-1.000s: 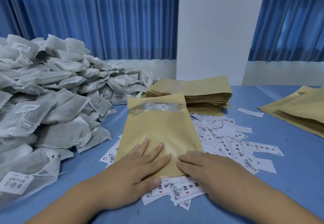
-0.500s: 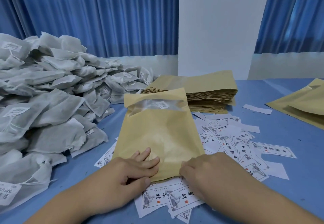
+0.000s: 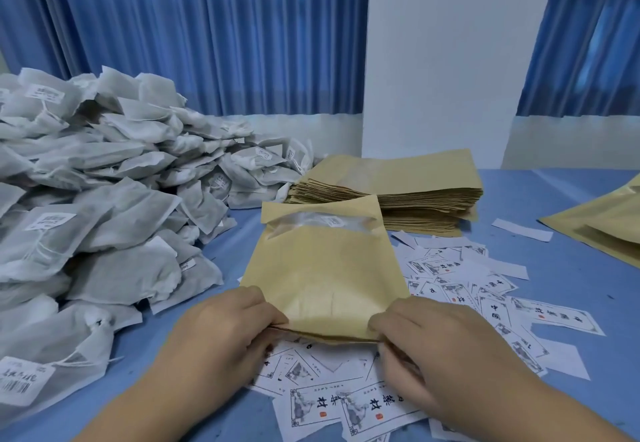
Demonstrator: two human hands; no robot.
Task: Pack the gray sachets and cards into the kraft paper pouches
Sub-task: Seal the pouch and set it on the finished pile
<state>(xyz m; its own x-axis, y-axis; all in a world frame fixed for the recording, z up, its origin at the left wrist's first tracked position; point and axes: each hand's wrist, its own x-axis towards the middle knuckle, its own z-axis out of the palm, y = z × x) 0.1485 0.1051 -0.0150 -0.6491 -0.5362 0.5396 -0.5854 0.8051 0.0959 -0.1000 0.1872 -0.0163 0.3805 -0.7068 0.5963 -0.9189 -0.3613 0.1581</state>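
A kraft pouch (image 3: 325, 268) lies flat on the blue bench (image 3: 571, 268), its clear window strip at the far end and its near edge over scattered printed cards (image 3: 349, 407). The left hand (image 3: 221, 334) pinches the pouch's near left corner with curled fingers, and the right hand (image 3: 429, 341) pinches the near right corner the same way. A big heap of gray sachets (image 3: 104, 220) fills the left side of the bench. A stack of empty pouches (image 3: 408, 192) sits just behind the held pouch, and more pouches (image 3: 609, 230) lie at the far right.
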